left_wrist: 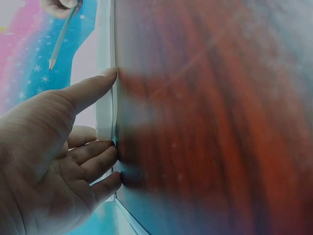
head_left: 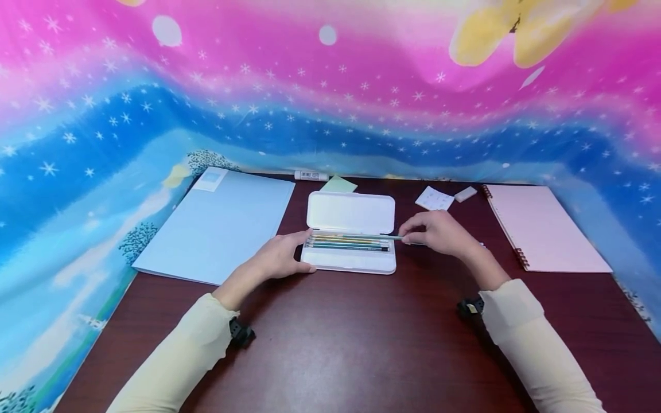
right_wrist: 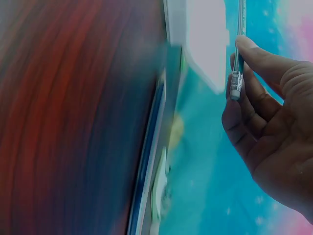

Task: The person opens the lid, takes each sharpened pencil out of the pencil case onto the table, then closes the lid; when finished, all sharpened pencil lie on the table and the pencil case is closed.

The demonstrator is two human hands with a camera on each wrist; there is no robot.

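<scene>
A white pencil case (head_left: 351, 263) lies on the table with its lid (head_left: 351, 212) tipped back. Several pencils (head_left: 346, 244) lie side by side inside. My left hand (head_left: 276, 256) holds the case's left end, thumb at the near corner and fingers farther back. Over the right end, my right hand (head_left: 436, 232) pinches a green pencil (right_wrist: 239, 63) between thumb and fingers, near its eraser end. The sharpened tip (left_wrist: 52, 64) of this pencil shows in the left wrist view, pointing away from the right hand. Beneath the right hand, a thin object (head_left: 417, 244) is mostly hidden.
A light blue folder (head_left: 222, 229) lies at left, a pink spiral notebook (head_left: 552, 229) at right. Behind the case are a glue stick (head_left: 311, 175) and green paper (head_left: 339, 184). A white paper square (head_left: 435, 198) and an eraser (head_left: 466, 194) lie at back right. A patterned cloth (head_left: 330, 103) surrounds the table.
</scene>
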